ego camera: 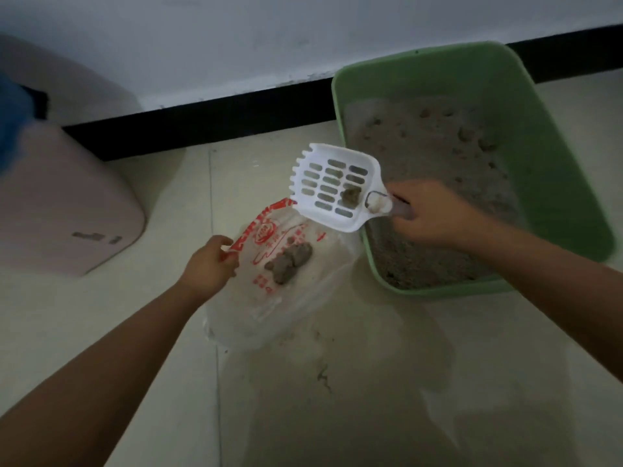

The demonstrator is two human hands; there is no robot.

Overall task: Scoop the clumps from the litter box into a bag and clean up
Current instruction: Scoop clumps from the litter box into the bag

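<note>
Gripped: our right hand closed on white slotted scoop | one brown clump on it | left hand pinched red-printed bag rim, frame centre

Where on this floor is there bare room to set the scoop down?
Bare tile lies between the pink bin and the bag, and in front of the green litter box. It is crowded where the scoop hangs over the bag beside the box, with both hands there.
</note>
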